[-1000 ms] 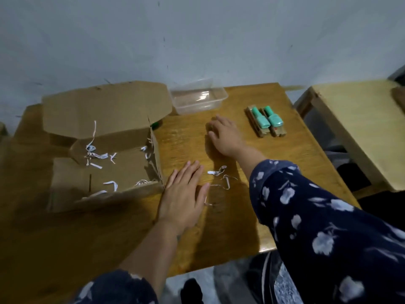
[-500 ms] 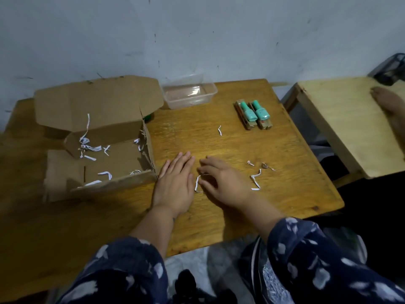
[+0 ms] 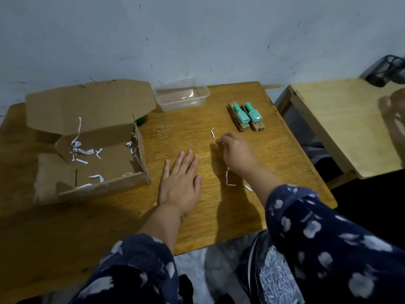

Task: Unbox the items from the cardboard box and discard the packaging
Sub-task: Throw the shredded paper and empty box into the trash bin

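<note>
Unboxing looks mostly finished — two small teal-capped items (image 3: 246, 116) lie side by side at the far right of the bench (image 3: 285, 150), well apart from the cardboard box (image 3: 92, 154), which stands open at the left with only a few white paper shreds (image 3: 81, 151) left in it. What remains, as I judge it, is clearing the packaging: loose strips lie on the bench, one (image 3: 212, 132) just beyond the right hand's fingers and more (image 3: 230, 178) under the right wrist, and the box itself is not yet discarded. A dark bag (image 3: 274, 275) below the bench edge already holds a mass of shredded paper.

Left hand (image 3: 180, 181) lies flat, fingers spread, grasping nothing. Right hand (image 3: 235, 153) is loosely curled with its fingertips drawn together near the single strip; whether it pinches a shred I cannot tell.

Compared with half a second ago, the right hand has moved away from the left and forward toward that far strip — the left has hardly shifted.
</note>
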`<state>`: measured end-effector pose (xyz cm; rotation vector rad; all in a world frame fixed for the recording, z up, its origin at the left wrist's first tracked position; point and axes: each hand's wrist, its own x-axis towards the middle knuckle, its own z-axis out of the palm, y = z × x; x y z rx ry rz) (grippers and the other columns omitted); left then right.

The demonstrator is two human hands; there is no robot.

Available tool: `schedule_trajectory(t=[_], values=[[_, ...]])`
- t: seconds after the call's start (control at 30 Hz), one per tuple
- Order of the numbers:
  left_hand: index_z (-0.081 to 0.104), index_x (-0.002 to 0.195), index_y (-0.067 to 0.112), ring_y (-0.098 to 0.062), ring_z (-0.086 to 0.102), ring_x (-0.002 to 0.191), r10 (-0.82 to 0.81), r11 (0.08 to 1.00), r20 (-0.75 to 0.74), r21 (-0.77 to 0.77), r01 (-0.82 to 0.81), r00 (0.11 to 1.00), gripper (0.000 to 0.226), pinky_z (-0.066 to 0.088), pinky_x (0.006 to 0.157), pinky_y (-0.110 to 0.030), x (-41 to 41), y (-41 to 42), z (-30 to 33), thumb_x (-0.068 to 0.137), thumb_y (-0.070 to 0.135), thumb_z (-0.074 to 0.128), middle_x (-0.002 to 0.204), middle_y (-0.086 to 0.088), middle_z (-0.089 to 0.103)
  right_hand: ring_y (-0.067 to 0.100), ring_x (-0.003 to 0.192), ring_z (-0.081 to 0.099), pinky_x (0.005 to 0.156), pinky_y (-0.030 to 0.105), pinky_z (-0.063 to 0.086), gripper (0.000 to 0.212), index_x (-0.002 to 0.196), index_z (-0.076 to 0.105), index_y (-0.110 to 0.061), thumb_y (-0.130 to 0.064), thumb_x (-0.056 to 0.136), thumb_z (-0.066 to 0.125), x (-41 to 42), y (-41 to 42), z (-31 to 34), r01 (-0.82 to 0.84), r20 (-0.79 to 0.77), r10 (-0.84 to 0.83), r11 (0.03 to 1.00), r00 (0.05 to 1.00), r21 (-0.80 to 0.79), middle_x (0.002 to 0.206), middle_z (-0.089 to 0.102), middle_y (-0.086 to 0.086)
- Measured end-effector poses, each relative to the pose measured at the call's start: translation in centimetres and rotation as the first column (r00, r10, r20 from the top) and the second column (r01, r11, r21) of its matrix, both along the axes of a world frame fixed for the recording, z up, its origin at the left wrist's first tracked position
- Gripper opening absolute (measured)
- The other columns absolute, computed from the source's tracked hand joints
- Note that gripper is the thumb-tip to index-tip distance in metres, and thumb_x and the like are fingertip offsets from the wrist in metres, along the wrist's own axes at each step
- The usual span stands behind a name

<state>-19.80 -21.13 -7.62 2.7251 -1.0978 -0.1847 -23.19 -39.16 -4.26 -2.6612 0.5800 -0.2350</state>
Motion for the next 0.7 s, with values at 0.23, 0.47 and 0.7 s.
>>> schedule_trajectory(t=[0.23, 0.47, 0.7], values=[[0.013, 0.152, 0.033, -0.008, -0.004, 0.147, 0.016, 0.999, 0.017, -0.039, -0.015, 1.000, 0.056, 0.000, 0.120, -0.043, 0.6, 0.1, -0.4, 0.098, 0.046, 0.019, 0.161, 0.011, 0.006, 0.024, 0.136, 0.038, 0.113, 0.041, 0.032, 0.042, 0.140, 0.044, -0.010, -0.021, 0.100, 0.036, 3.8, -0.4, -0.4, -0.072, -0.209, 0.076, 0.997, 0.975, 0.028, 0.152, 0.035, 0.005], [0.015, 0.152, 0.031, -0.009, -0.001, 0.147, 0.024, 0.999, 0.004, -0.037, -0.024, 1.000, 0.055, 0.000, 0.120, -0.042, 0.2, 0.0, 0.0, 0.099, 0.045, 0.024, 0.161, 0.010, 0.008, 0.020, 0.118, 0.051, 0.098, 0.038, 0.044, 0.036, 0.122, 0.059, -0.016, -0.034, 0.091, 0.053, -4.1, 1.7, -0.8, -0.193, -0.113, 0.184, 0.978, 0.976, -0.081, 0.129, 0.055, 0.001], [0.001, 0.153, 0.023, -0.013, -0.014, 0.147, 0.030, 0.994, -0.059, 0.105, -0.024, 0.998, 0.060, -0.008, 0.117, -0.052, -0.5, -0.8, 0.8, 0.100, 0.047, 0.015, 0.161, 0.006, -0.009, 0.019, 0.102, 0.059, 0.094, 0.041, 0.045, 0.018, 0.096, 0.070, -0.019, -0.011, 0.086, 0.057, -10.1, -1.6, -0.8, 0.001, 0.052, 0.001, 0.999, 0.999, -0.051, 0.106, 0.065, -0.002]])
